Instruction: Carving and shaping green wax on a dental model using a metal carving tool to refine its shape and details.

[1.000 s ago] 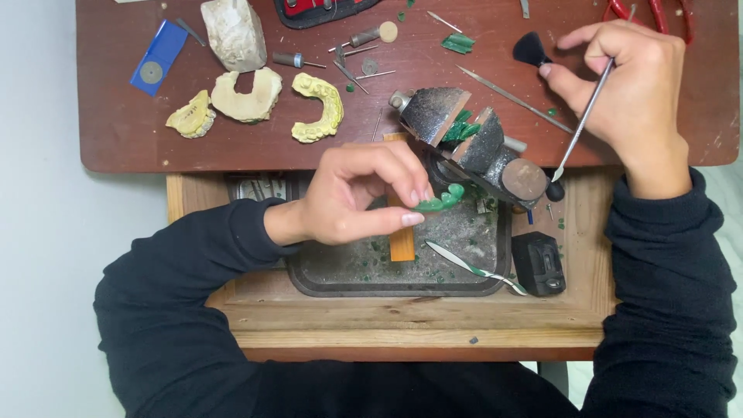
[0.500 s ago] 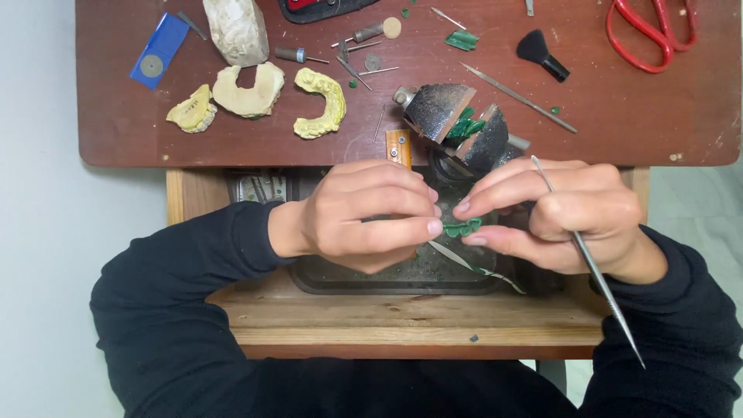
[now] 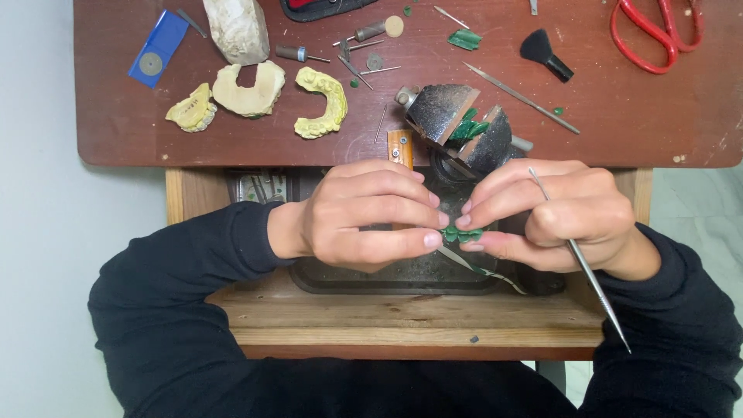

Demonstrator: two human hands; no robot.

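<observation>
Both my hands meet over a dark metal tray in a pulled-out wooden drawer. My left hand and my right hand pinch a small green wax piece between their fingertips. A thin metal carving tool also lies across my right hand, its long end pointing down and to the right. Just behind my fingers stands a dark split pot with green wax inside it.
On the brown table top lie three yellowish dental casts, a white plaster block, a blue card with a disc, red scissors, a small black brush, a long metal probe and several burs.
My right hand came down from the table's right side with the thin tool and joined my left hand on the green wax piece. Both hands now sit slightly higher over the tray.
</observation>
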